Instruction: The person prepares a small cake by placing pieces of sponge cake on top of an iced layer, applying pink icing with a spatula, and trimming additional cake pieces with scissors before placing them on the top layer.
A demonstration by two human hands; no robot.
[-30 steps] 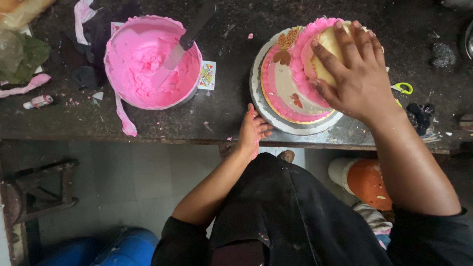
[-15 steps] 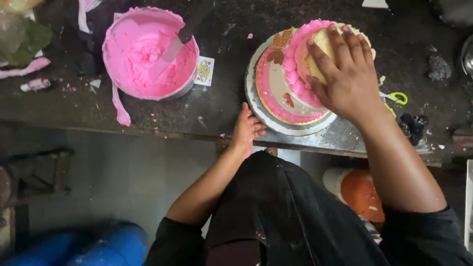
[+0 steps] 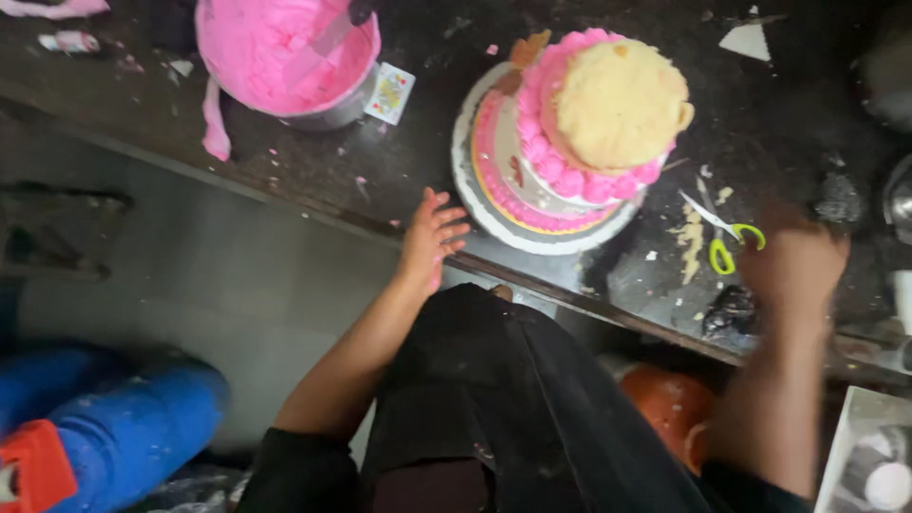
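Observation:
A tiered cake (image 3: 570, 133) with pink piped rosettes and a bare yellow sponge top (image 3: 622, 100) stands on a round board (image 3: 484, 204) at the edge of the dark counter. My left hand (image 3: 429, 239) rests open at the counter edge, just left of the board, with pink icing on the fingers. My right hand (image 3: 793, 261), blurred, is off the cake to the right, near yellow-handled scissors (image 3: 722, 237); whether it holds anything I cannot tell.
A metal bowl of pink icing (image 3: 285, 52) with a spatula (image 3: 328, 38) in it sits at the upper left, a small card (image 3: 389, 93) beside it. Crumbs lie near the scissors. A blue drum (image 3: 114, 418) and an orange object (image 3: 670, 404) are on the floor.
My right hand has lifted off the sponge top and swung right toward the scissors. The top of the cake is now uncovered. The view has shifted.

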